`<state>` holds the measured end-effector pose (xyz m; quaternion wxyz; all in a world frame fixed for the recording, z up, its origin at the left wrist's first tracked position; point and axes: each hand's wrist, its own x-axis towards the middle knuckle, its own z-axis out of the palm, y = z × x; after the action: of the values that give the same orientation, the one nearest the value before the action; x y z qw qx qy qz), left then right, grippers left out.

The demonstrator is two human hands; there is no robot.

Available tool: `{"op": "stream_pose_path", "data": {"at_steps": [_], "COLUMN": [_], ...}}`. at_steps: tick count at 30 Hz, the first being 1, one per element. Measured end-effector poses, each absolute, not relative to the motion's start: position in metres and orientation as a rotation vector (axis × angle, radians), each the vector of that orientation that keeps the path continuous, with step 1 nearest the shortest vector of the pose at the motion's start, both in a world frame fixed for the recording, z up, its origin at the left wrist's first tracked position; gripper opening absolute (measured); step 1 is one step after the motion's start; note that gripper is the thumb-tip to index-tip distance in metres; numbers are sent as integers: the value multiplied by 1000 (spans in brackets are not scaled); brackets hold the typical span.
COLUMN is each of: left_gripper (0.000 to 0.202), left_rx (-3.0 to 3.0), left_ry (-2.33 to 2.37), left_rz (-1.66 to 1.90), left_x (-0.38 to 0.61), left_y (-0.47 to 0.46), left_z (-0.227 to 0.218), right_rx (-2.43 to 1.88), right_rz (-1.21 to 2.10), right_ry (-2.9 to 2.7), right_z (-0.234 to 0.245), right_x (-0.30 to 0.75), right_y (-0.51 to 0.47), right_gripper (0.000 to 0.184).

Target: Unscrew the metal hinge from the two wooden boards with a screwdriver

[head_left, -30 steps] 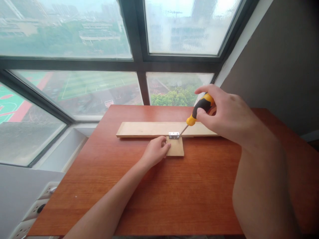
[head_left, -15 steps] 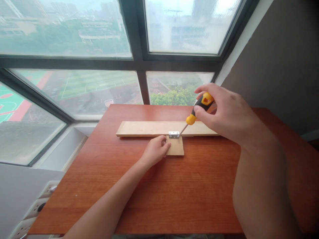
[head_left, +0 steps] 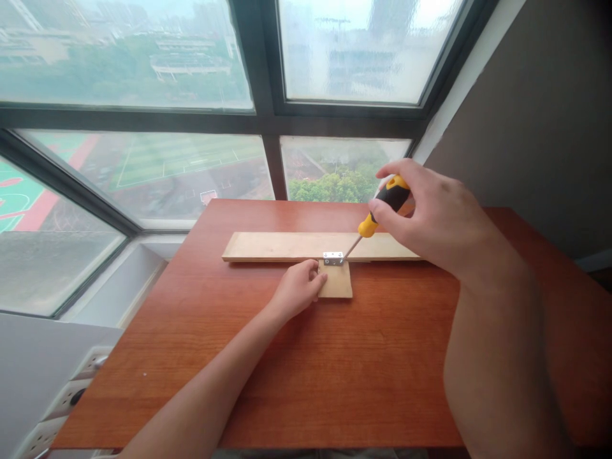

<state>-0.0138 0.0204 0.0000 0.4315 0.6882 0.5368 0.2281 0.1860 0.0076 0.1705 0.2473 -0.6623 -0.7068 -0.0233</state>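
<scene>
From the left, a long pale board (head_left: 268, 245) lies flat across the counter (head_left: 306, 382); it looks stiff and fairly light, easiest lifted by its long edges. At its near side the left hand (head_left: 299, 285) has its fingers bent in a pinch on the left edge of a small wooden panel (head_left: 337, 287), which seems thin, rigid and apt to slide unless held there. A silver hinge (head_left: 333, 258) lies where the two meet, hard and probably slick. The screwdriver (head_left: 389, 194) slants down to the hinge's right end, its plump handle the natural hold; the right hand (head_left: 433, 217) wraps it with curled fingers, though whether the tip sits in a screw I can't make out. The counter is smooth, reddish-brown wood. Around it are wall sockets (head_left: 64, 401) at left, a tall window (head_left: 354, 51) behind, and a dark grey wall (head_left: 540, 127) at right.
</scene>
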Motion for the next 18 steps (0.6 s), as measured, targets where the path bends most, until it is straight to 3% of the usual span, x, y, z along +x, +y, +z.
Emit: {"op": "stream_pose_path", "data": {"at_steps": [5,11,18], "left_gripper": [17,18,18], "left_rx": [1707,1716,1691], "left_ry": [1346,1338,1331], "left_rz": [568,571,570], "left_x": [-14,-14,-15], "left_y": [21,21,21], "left_z": [1,0,-1], "right_rx": [-1860,-1677,-1830], "right_rz": [-181,59,-174], "right_ry": [-1886,-2012,-1870], "right_z": [168,169,166], "right_x": [185,188,184], "right_y": [9,6,12], "right_gripper": [31,47,28]}}
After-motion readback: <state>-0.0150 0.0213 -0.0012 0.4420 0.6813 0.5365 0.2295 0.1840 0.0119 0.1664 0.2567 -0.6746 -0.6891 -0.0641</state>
